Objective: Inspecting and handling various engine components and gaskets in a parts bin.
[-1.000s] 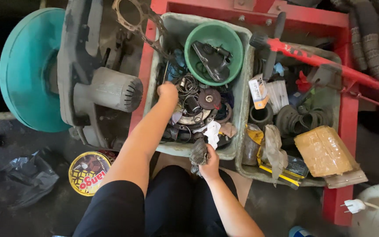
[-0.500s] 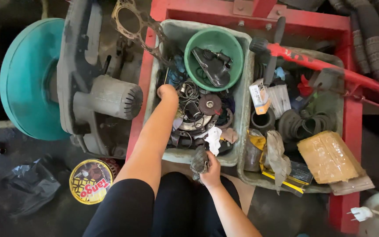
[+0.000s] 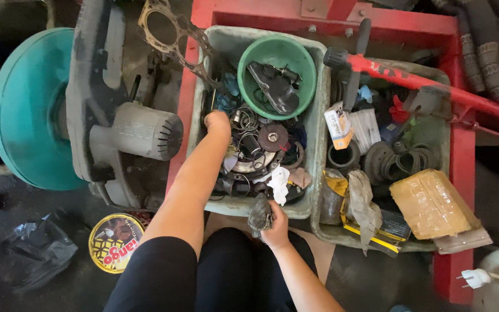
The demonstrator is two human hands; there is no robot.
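left hand point(image 3: 218, 122) centre frame, reaching into grey bin point(image 3: 226, 203), grip hidden, cannot tell | metal rings point(image 3: 248, 145) just right of it | right hand point(image 3: 274, 226) lower centre, clutching dirty rag point(image 3: 259, 212)

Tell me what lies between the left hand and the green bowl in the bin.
In the head view, only loose metal rings lie between the left hand and the green bowl.

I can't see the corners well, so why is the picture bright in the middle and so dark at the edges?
Head view: daylight falls on the grey bin and green bowl, so the parts there look sharp. The floor by the black bag lies in deep shadow. The left hand and right hand are lit and not blurred. The wide lens bends the red frame slightly.
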